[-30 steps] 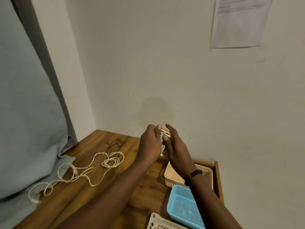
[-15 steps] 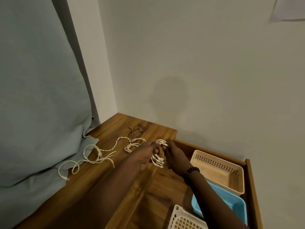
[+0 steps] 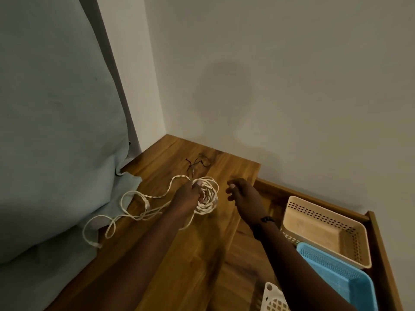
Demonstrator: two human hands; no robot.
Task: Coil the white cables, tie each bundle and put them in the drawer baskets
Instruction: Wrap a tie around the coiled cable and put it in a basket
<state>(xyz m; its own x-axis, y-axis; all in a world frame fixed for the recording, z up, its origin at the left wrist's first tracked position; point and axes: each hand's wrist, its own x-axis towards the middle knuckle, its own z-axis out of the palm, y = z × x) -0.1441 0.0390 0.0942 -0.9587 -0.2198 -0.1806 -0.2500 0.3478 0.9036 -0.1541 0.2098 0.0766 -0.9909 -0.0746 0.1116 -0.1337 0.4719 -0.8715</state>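
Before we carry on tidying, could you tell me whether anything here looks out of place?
The white cable is only half coiled: the left hand grips loops while its tail trails onto the blue cloth.

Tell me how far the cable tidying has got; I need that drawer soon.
Nothing visibly stored: the beige basket looks empty. In hand: the left hand grips a part-coiled white cable, its tail loose across the wooden top. Left: finish coiling, tie, put away.

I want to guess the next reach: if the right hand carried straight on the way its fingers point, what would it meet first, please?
Probably the coiled white cable held by the left hand; the right hand points left towards it over bare desktop, though depth is unclear.
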